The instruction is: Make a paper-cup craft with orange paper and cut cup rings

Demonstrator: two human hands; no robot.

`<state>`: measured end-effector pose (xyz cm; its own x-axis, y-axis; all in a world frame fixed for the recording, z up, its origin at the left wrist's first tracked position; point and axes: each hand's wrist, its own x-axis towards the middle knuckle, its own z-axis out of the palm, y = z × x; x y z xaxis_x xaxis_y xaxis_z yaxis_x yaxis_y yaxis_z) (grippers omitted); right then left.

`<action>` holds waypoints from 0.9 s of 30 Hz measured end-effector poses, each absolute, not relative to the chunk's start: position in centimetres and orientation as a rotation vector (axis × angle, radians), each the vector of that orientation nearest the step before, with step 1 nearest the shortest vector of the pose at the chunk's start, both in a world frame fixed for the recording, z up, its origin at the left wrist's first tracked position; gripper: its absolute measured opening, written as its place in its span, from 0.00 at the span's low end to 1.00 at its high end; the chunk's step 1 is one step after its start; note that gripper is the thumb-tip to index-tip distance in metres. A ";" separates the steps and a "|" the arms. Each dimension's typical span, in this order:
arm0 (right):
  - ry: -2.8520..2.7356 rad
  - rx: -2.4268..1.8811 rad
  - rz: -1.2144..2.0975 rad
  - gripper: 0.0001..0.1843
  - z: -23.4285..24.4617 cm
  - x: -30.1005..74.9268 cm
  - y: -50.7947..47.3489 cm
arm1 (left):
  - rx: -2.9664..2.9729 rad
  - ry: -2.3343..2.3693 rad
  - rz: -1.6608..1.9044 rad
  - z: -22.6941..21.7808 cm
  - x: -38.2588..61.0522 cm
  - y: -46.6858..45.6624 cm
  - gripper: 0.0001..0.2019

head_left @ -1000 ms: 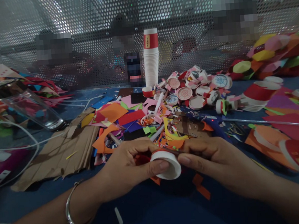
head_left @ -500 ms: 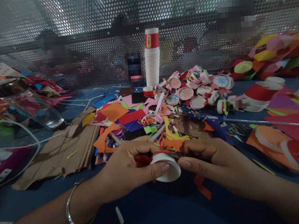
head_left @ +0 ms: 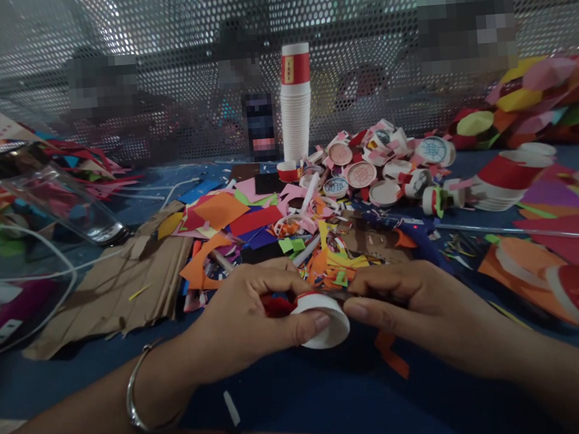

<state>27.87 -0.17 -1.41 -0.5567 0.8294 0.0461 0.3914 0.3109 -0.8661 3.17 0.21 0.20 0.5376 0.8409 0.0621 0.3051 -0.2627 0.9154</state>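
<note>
Left hand (head_left: 262, 316) clamps a short paper cup (head_left: 333, 332), thumb inside; right hand (head_left: 411, 308) pinches what looks like a thin dark tool (head_left: 342, 294) beside the rim.

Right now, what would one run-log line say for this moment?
left hand: holds paper cup, thumb inside | right hand: at cup's rim, holding dark item, mostly hidden | beyond: paper scraps, tall cup stack

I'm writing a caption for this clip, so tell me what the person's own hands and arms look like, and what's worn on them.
The left hand and right hand are ungloved, and no sleeves show on the forearms. The left wrist wears a thin, rounded, shiny silver bangle. No jewellery shows on the right wrist.
</note>
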 end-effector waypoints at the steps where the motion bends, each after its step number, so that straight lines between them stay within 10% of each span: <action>1: -2.098 -1.076 1.160 0.28 -1.4 27.9 -0.2 | 1.808 0.950 0.695 0.2 3.2 0.2 0.07; 27: -2.102 -1.075 1.127 0.26 -1.6 28.0 0.2 | 1.734 1.030 0.749 -0.1 3.4 0.2 0.10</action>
<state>28.03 0.18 -1.59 -0.5500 0.8320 0.0729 0.3996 0.3388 -0.8518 3.42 0.24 -0.11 0.4576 0.8885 0.0341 0.3069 -0.1937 0.9318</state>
